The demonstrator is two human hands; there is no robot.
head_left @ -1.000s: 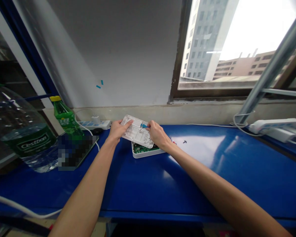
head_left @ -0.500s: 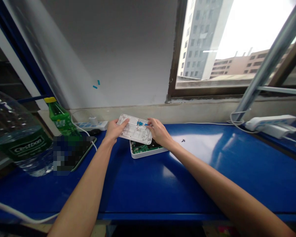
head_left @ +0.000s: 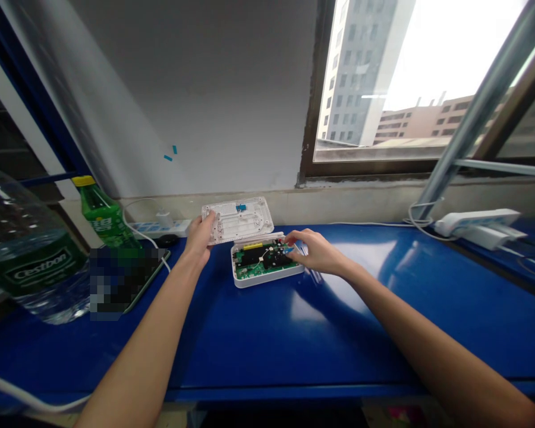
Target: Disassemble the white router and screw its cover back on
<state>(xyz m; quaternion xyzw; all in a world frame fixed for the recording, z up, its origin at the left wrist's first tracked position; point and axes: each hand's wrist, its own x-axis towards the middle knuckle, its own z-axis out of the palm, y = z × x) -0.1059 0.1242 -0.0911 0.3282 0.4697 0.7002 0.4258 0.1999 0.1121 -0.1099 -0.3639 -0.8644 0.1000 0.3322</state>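
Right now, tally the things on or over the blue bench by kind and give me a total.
Bottles: 2, green bottle, big clear bottle
Power strips: 2, left power strip, right power strip
Device halves: 2, white cover in the left hand, open case at the right hand
Blurred flat thing: 1
Total: 7

Two hands: left hand, right hand. One lid, one base, one circuit board. Two bottles: green bottle, water bottle. Two power strips: left strip, right strip. One tablet. Two tape bits.
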